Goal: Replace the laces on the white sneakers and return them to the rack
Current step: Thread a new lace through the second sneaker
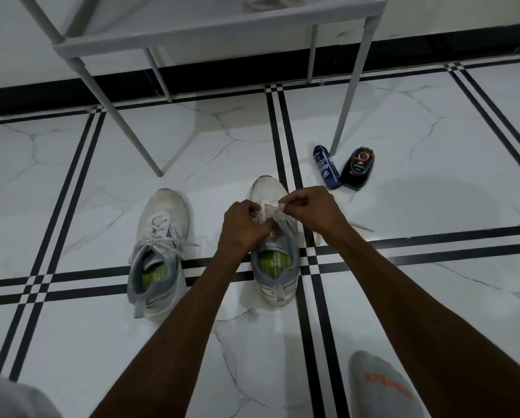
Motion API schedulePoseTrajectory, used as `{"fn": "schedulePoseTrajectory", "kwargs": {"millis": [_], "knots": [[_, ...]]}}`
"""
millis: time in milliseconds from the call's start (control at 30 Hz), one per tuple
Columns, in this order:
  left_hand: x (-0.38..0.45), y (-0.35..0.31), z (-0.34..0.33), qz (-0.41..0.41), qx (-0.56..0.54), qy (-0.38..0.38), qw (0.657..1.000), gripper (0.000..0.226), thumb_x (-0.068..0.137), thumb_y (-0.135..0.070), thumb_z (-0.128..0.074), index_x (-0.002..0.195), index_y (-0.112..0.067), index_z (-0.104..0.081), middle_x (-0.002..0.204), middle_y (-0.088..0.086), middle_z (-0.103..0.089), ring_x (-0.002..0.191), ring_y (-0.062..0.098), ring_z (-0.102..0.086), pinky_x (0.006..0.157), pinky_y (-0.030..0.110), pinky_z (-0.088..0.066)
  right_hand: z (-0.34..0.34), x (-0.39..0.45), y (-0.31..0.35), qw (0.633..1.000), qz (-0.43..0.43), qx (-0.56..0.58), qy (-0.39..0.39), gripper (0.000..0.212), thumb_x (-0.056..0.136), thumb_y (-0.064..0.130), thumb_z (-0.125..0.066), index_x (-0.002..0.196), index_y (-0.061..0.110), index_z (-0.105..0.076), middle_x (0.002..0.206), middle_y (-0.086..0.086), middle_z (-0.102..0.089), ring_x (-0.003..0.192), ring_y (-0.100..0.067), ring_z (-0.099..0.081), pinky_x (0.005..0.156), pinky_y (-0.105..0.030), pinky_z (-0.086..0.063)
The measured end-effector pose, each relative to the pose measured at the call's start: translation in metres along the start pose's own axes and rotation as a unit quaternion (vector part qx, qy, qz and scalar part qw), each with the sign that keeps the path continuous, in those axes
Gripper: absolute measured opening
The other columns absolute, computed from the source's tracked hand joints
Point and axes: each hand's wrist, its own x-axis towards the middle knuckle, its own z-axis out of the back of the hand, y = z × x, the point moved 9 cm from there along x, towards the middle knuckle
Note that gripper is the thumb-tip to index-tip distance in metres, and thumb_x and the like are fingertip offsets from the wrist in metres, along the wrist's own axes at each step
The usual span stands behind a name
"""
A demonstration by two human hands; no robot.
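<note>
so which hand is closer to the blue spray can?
Right. The right hand pinches the lace at the toe end of the right sneaker, just short of the blue spray can. The left hand works the same sneaker's far side, farther away.

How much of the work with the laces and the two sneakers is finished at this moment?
Done: the left sneaker looks laced, with loose ends. In hand: the left hand and right hand pinch a white lace at the front eyelets of the right sneaker. Left: finish it, then return both to the rack.

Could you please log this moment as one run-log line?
left hand: pinches white lace | right hand: pinches white lace | right white sneaker: being laced | left white sneaker: laced, on floor
</note>
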Motion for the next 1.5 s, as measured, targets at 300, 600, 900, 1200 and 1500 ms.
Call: {"fn": "schedulePoseTrajectory", "kwargs": {"millis": [300,600,900,1200,1500], "knots": [[-0.01,0.016,0.007,0.025,-0.066,0.016,0.997,0.024,0.093,-0.024,-0.067,0.114,-0.017,-0.076,0.108,-0.001,-0.075,0.086,0.012,-0.067,0.08,0.02,-0.05,-0.024,0.002,0.003,0.994,0.058,-0.091,0.03,0.004,0.082,0.009,-0.076,0.083,0.008,-0.079,0.088,-0.004,-0.076,0.085,-0.012,-0.069,0.085,-0.024,-0.053],[-0.026,0.052,-0.005,0.125,-0.241,0.051,0.961,0.021,0.092,-0.013,-0.065,0.103,-0.023,-0.079,0.104,-0.001,-0.076,0.102,0.026,-0.067,0.082,0.045,-0.061,-0.044,-0.012,0.003,0.996,0.067,-0.066,-0.012,0.004,0.082,0.012,-0.076,0.085,0.01,-0.079,0.086,-0.002,-0.076,0.081,-0.009,-0.069,0.077,-0.008,-0.05],[-0.034,0.054,-0.003,0.127,-0.277,0.057,0.951,0.025,0.094,-0.004,-0.059,0.106,-0.017,-0.077,0.106,0.002,-0.074,0.098,0.022,-0.066,0.077,0.033,-0.056,-0.049,-0.017,0.0,0.992,0.067,-0.104,-0.031,0.006,0.083,0.018,-0.075,0.086,0.014,-0.079,0.087,0.001,-0.076,0.08,-0.009,-0.069,0.086,-0.03,-0.057],[-0.037,0.054,-0.004,0.13,-0.263,0.056,0.954,0.025,0.094,-0.005,-0.06,0.113,-0.012,-0.075,0.107,0.004,-0.074,0.102,0.024,-0.065,0.091,0.044,-0.057,-0.05,-0.024,-0.013,0.997,0.0,-0.042,-0.061,0.012,0.085,0.024,-0.075,0.086,0.014,-0.081,0.088,-0.002,-0.077,0.084,-0.012,-0.07,0.087,-0.033,-0.057],[-0.036,0.057,-0.006,0.141,-0.289,0.057,0.945,0.022,0.098,-0.033,-0.063,0.104,-0.018,-0.078,0.099,0.005,-0.076,0.096,0.024,-0.071,0.082,0.041,-0.062,-0.051,-0.031,-0.013,0.998,0.003,0.005,-0.059,0.018,0.074,0.018,-0.084,0.083,0.015,-0.07,0.072,0.003,-0.072,0.07,-0.01,-0.068,0.073,-0.033,-0.057]]}}
